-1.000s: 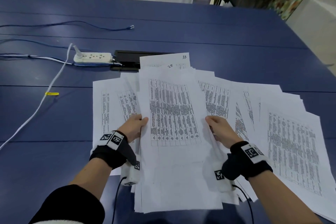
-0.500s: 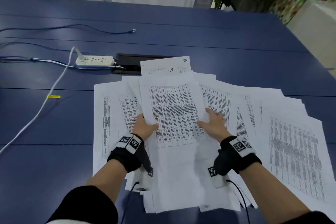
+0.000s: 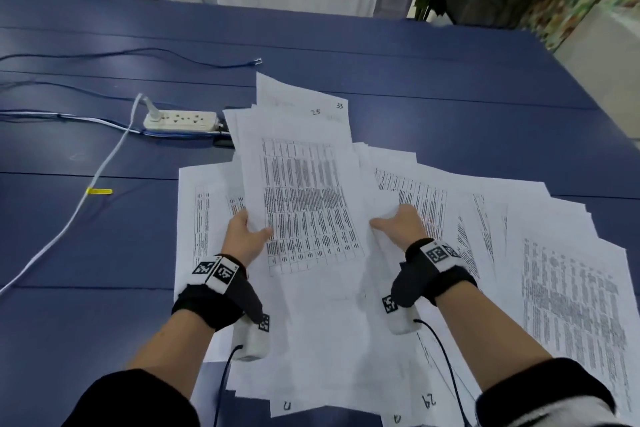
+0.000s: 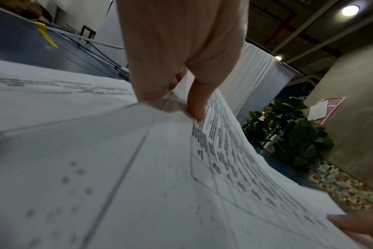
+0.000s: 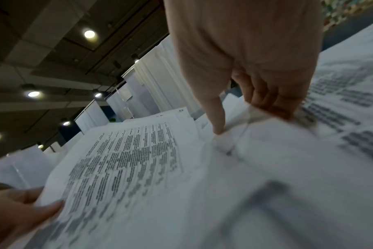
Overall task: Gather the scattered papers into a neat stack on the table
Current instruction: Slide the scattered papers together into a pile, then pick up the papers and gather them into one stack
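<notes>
Gathered sheaf of papers [image 3: 304, 204] lifted at mid-table, left hand [image 3: 244, 236] and right hand [image 3: 401, 227] each in a closed grip on its side edges. Loose sheets [image 3: 568, 288] fanned right; bare blue table [image 3: 450, 97] beyond, power strip [image 3: 180, 120] far left.

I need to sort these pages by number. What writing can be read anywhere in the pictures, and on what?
"33": handwritten, top corner of the rearmost sheet.
"25": handwritten, top of the sheet in front of it.
"29": handwritten, upside down, on a near sheet.
Printed tables on the sheets: too blurred to read.
Wrist-band markers: patterns, no text.
</notes>
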Demonstrator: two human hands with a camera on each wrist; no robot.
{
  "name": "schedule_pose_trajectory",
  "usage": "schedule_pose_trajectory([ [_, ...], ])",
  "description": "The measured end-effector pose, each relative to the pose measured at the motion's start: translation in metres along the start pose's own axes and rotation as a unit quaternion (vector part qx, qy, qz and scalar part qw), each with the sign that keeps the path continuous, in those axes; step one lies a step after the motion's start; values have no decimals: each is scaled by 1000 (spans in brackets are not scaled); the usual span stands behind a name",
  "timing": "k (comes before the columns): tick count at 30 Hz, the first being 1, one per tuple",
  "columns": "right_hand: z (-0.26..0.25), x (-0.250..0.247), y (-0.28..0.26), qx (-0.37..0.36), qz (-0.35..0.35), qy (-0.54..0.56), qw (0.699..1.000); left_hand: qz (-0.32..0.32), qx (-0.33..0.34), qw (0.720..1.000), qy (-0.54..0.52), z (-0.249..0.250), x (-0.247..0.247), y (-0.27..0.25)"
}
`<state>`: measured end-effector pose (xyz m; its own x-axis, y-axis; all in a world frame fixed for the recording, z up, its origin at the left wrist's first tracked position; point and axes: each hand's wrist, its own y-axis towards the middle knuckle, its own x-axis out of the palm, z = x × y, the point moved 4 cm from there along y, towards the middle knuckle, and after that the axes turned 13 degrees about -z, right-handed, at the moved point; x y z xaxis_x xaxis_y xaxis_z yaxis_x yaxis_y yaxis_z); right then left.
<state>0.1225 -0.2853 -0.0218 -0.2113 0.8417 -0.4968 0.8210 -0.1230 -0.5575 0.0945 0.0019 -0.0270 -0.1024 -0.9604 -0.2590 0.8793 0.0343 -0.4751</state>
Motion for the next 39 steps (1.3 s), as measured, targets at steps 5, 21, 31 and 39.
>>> schedule_pose_trajectory([
  [5,-2,-2,-4,-2,-45,66,997,-66,-38,996,-43,-6,3,4],
  [21,11,-3,-26,34,-147,211,966,-115,-54,990,-56,2,31,12],
  [31,27,-11,-55,-68,-136,261,953,-50,15,993,-109,22,23,-15],
  [39,11,-21,-62,-68,-156,199,965,-116,72,986,-96,52,35,-33],
])
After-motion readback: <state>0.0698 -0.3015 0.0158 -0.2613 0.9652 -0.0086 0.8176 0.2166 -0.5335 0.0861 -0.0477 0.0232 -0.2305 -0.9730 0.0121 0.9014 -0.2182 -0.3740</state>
